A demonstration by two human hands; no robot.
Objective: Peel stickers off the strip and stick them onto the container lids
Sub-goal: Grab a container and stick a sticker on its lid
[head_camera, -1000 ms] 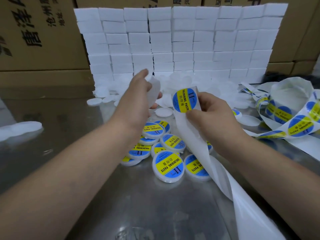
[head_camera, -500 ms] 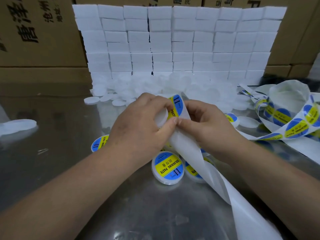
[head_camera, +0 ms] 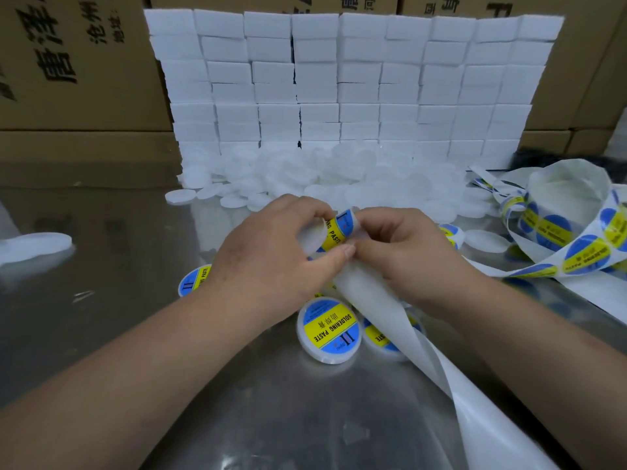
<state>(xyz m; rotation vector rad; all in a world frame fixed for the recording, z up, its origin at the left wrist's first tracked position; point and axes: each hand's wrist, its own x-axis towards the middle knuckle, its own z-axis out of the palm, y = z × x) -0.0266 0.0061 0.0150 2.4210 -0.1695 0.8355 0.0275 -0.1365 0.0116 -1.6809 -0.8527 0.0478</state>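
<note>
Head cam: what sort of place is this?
Likely a packing or labelling workshop: cardboard cartons behind stacked white blocks, a heap of blank white lids, and a sticker strip on a metal table.

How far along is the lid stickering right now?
Done: a few labelled lids lie on the table. In hand: left hand grips a bare lid beside a sticker on the strip that the right hand pinches. Left: a large heap of bare lids and many stickers.

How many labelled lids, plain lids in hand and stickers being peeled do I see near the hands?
Labelled lids on the table, clearly showing: 4
Plain lid in the left hand: 1
Sticker being peeled off the strip: 1
Total: 6
More may hide under the hands.
</note>
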